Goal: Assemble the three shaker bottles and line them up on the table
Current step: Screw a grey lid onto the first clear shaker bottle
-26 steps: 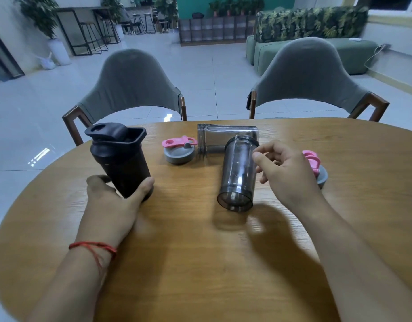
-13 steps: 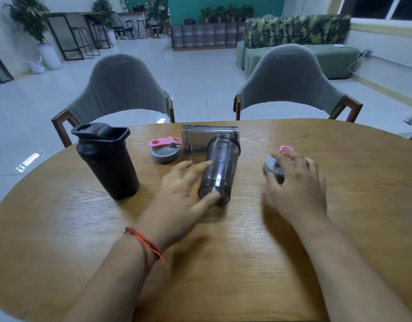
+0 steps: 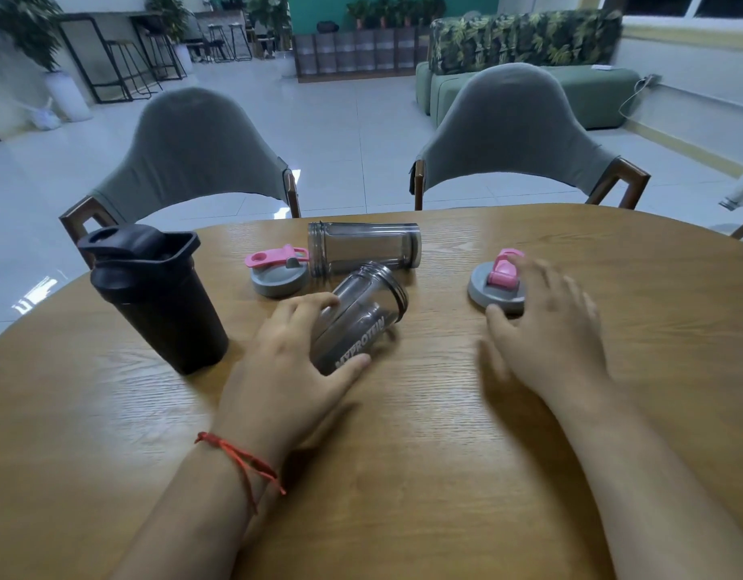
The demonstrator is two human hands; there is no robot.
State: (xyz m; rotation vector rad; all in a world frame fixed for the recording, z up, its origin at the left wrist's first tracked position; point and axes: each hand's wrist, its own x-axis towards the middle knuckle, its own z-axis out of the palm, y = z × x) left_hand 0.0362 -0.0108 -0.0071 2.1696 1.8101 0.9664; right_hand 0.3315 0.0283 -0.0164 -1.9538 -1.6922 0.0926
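A black shaker bottle [image 3: 160, 299] with its lid on stands upright at the left of the wooden table [image 3: 403, 475]. Two clear grey cups lie on their sides: one [image 3: 363, 249] at the back, one printed cup [image 3: 359, 318] nearer me, tilted. My left hand [image 3: 286, 370] wraps around the printed cup's lower end. A grey lid with a pink flap [image 3: 277, 272] rests left of the cups. A second grey and pink lid [image 3: 497, 284] lies at the right, and my right hand [image 3: 545, 332], blurred, has its spread fingers on that lid's near edge.
Two grey-backed wooden chairs [image 3: 194, 157] [image 3: 516, 131] stand at the table's far edge. Beyond them are a tiled floor, a green sofa [image 3: 508, 77] and bar stools [image 3: 123, 64].
My left hand left the black bottle, crossed to the printed cup and closed around it, turning it. My right hand went from that cup to the right lid.
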